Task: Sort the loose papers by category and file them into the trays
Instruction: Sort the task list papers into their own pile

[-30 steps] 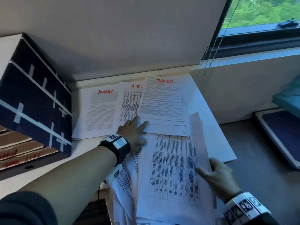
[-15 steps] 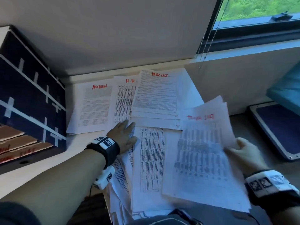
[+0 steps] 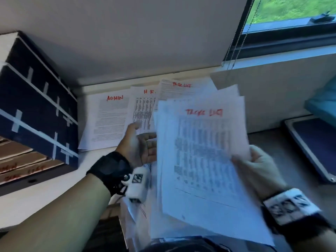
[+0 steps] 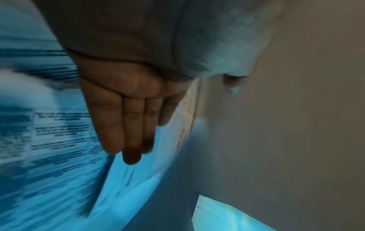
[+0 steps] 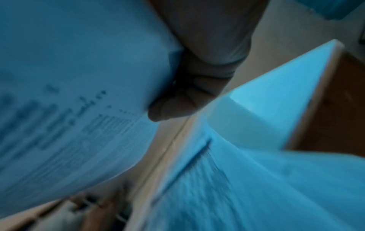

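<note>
My right hand (image 3: 254, 164) grips the right edge of a sheaf of printed sheets (image 3: 201, 160) headed "TASK LIST" in red, lifted off the desk; in the right wrist view its fingers (image 5: 168, 109) curl against the sheaf (image 5: 69, 109). My left hand (image 3: 140, 144) is raised, palm turned up, straight fingers (image 4: 126, 125) together at the sheaf's left edge. Three piles lie at the back of the desk: "ADMIN" (image 3: 109, 120), "H.R." (image 3: 143, 110) and "TASK LIST" (image 3: 180, 88). Cardboard trays (image 3: 21, 164) with red labels sit at the left.
A dark box (image 3: 36, 110) taped with white strips stands on the trays at left. More loose sheets (image 3: 138, 211) lie near the desk's front edge. A wall (image 3: 127, 42) runs behind, a window (image 3: 291, 13) with a blind cord at the upper right, and a dark pad (image 3: 316, 142) on the floor.
My right hand has lifted the "TASK LIST" sheaf up and leftward. My left hand has left the papers on the desk, risen and turned palm up beside the sheaf.
</note>
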Tool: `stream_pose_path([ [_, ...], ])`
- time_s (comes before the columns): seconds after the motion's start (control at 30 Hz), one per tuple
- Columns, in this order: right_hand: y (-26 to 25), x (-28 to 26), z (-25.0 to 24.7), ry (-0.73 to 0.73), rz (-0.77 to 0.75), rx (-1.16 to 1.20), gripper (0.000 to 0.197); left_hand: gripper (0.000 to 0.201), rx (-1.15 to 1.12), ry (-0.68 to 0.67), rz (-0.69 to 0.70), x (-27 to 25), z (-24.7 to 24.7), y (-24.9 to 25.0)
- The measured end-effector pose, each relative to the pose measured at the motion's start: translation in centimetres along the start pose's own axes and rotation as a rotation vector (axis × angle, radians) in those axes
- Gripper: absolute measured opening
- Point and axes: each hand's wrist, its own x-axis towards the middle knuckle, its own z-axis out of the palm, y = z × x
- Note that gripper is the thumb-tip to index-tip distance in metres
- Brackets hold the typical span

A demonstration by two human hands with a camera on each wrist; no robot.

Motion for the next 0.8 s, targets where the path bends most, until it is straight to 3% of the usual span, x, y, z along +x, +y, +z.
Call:
stream_pose_path([
  [0.03,0.8,0.5,1.0,-0.024,0.008,-0.102,0.013,0.081,-0.096,-0.04,-0.012,-0.2,-0.7,0.1],
  [0.1,3.0,1.7,3.1,-0.122,0.042,-0.429,0.014,0.07,-0.069,-0.008,-0.028,0.3,-2.4,-0.1],
  [0.2,3.9,2.6,4.4,-0.223,0.114,-0.666,0.013,0.013,0.409,0.243,0.048,1.3,-3.8,-1.5],
  [0.23,3.3,2.8,4.6,-0.222,0.103,-0.709,0.017,0.006,0.547,0.287,0.093,1.6,-4.0,-1.9],
  [0.3,2.7,3.7,4.9,-0.158,0.115,-0.722,0.032,0.015,0.683,0.343,0.169,2.3,-4.7,-2.3],
  [0.37,2.0,5.2,5.3,-0.078,0.14,-0.692,0.046,0.009,0.67,0.369,0.217,2.4,-4.6,-2.3],
  [0.7,2.2,7.5,4.1,-0.034,0.046,-0.751,0.036,0.019,0.602,0.541,0.283,2.4,-5.7,-2.3],
  [0.8,2.1,7.3,3.1,-0.027,0.05,-0.739,0.028,0.017,0.7,0.594,0.319,1.9,-5.7,-2.0],
])
